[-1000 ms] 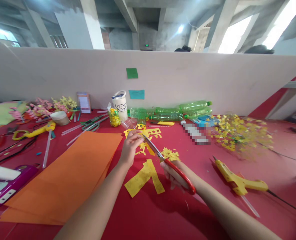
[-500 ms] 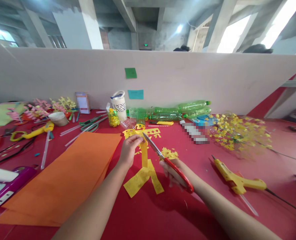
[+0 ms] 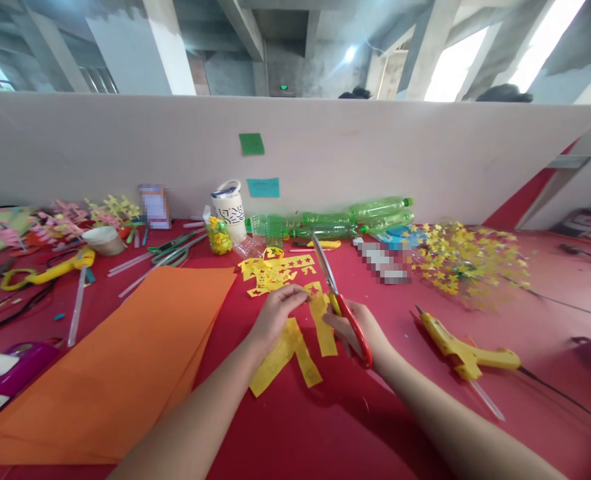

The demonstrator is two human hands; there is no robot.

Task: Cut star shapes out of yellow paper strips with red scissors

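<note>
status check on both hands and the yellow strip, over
Left hand pinching yellow strip. Right hand gripping red-handled scissors. Loose yellow paper close by.

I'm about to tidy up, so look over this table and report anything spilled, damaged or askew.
No spill stands out. The large orange paper sheets on the left look askew, their edges not lined up. The yellow plastic glue gun on the right lies directly on the red table, without a stand.
</note>
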